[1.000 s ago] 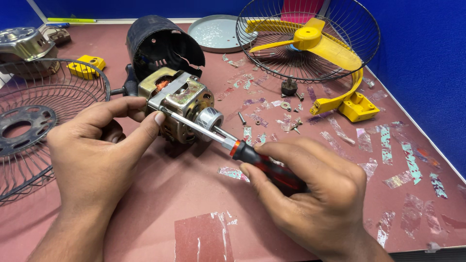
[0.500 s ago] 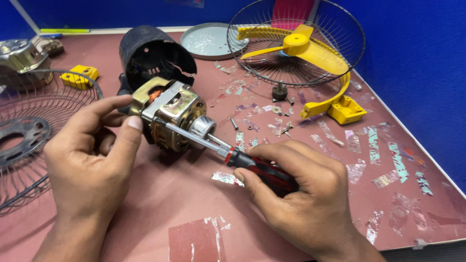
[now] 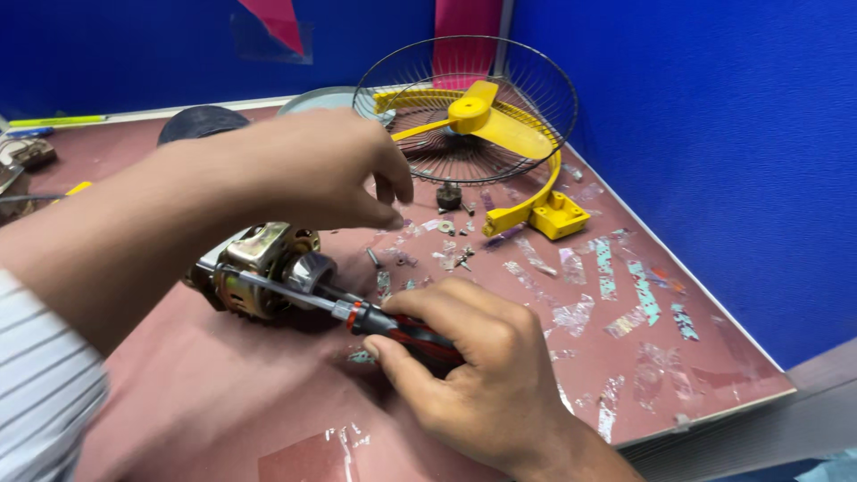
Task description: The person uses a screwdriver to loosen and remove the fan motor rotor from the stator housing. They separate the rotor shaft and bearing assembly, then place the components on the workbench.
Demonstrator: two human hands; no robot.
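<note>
Teardown looks well along: fan motor point(image 3: 268, 272) lies bare at bench centre, guard point(image 3: 464, 107) and yellow blade point(image 3: 486, 120) off at 1 o'clock. Right hand point(image 3: 473, 375) grips the screwdriver point(image 3: 357, 317) on it; left hand point(image 3: 312, 170) pinches toward loose screws point(image 3: 451, 254).

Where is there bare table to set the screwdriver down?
The near left table, below the motor, is bare. Crowded: the screws between motor and yellow fan blade, and tape scraps toward the blue wall.
</note>
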